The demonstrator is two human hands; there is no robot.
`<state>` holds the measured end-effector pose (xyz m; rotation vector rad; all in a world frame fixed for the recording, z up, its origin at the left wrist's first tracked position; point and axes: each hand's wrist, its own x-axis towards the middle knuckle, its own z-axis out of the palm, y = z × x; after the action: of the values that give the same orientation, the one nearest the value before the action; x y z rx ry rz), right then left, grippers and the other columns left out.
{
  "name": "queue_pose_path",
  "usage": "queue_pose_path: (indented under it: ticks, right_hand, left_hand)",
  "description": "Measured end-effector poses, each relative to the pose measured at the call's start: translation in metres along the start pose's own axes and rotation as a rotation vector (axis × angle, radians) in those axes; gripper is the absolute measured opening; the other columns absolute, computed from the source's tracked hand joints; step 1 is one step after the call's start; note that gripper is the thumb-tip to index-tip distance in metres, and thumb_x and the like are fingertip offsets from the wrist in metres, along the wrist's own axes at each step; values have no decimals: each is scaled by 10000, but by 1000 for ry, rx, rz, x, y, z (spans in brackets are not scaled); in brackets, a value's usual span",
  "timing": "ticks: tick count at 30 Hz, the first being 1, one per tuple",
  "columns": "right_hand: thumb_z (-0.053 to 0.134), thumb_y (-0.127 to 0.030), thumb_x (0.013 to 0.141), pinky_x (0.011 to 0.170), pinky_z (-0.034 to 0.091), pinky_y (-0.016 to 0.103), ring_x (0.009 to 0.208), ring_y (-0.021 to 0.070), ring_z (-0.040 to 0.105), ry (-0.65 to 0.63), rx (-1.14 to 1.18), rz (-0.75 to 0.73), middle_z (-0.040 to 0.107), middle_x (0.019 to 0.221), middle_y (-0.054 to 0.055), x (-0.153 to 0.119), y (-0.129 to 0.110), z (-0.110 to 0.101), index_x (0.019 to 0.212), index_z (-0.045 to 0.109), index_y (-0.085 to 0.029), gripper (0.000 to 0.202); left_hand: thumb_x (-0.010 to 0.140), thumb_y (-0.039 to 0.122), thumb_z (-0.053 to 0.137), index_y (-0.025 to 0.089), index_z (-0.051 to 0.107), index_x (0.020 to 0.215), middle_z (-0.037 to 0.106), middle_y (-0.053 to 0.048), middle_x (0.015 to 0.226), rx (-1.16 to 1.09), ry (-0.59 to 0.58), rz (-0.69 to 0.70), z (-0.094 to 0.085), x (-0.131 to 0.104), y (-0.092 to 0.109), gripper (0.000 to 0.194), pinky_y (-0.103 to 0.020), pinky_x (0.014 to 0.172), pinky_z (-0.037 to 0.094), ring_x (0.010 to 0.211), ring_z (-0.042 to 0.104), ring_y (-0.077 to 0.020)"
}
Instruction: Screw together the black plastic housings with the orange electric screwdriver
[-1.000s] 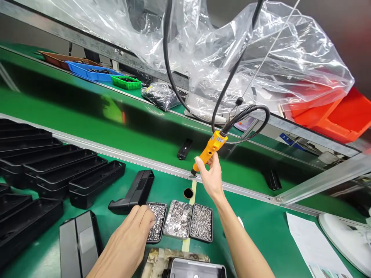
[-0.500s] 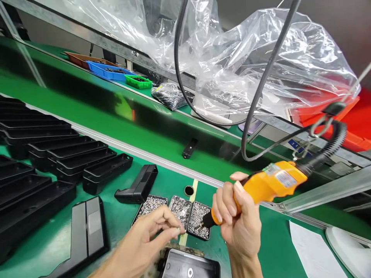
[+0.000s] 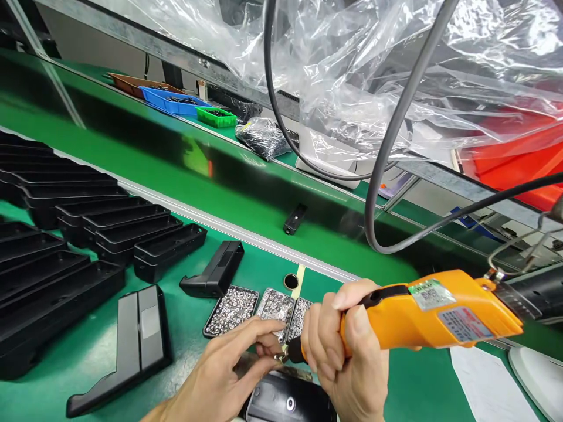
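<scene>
An orange electric screwdriver (image 3: 422, 310) is gripped by my right hand (image 3: 347, 346), its black nose pointing left. Thumb and fingers of my left hand (image 3: 233, 369) pinch a tiny metal piece (image 3: 281, 355) at the screwdriver's tip; its exact shape is too small to tell. Just below both hands lies a glossy black housing (image 3: 288, 398) with a small round white mark. Behind the hands stand small trays of metal parts: a left one (image 3: 232, 310), a middle one (image 3: 276, 305) and a right one (image 3: 299, 313), partly hidden by my right hand.
Rows of long black trays (image 3: 61, 293) fill the left side. A grey-and-black housing (image 3: 138, 334) and a black handle-shaped part (image 3: 215, 269) lie nearer. A thick cable (image 3: 373, 205) loops down in front. White paper (image 3: 488, 381) lies at right.
The screwdriver has moved left and nearer, away from the right parts tray, its tip now meeting my left fingers. It is more level, and its nose hides part of that area.
</scene>
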<state>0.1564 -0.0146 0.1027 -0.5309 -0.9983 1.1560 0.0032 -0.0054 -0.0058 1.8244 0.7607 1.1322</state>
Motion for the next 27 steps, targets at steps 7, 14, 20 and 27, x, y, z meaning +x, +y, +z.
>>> queue_pose_path:
  ticks: [7,14,20,27]
  right_hand:
    - [587,-378,1060,402,338,146,371,52,205,-16,-78,-7,323,509,-115,0,8,4,973,577,-266,142]
    - [570,-338,1073,429,352,137,394,51,248,-35,-52,-10,334,528,-105,0,12,5,997,599,-263,111]
    - [545,-310,1076,425,360,140,390,52,202,-2,-35,0,318,523,-107,5,10,4,944,581,-251,149]
    - [537,-300,1078,418,354,126,386,43,220,30,-82,-33,316,521,-111,8,14,5,968,580,-246,129]
  left_hand:
    - [1018,58,515,292,472,1433,679,4,989,70,-10,129,-2,-2,1,479,-206,832,563,900,673,-124]
    - [1029,65,480,281,449,1469,690,-9,1034,99,12,86,-2,-5,0,490,-210,831,575,923,678,-125]
    - [1014,115,537,319,497,1349,718,78,902,117,88,31,2,-6,1,394,-192,794,560,844,680,-101]
    - [1022,104,531,312,396,1523,738,47,980,154,51,107,4,-2,-7,559,-215,828,572,895,675,-124]
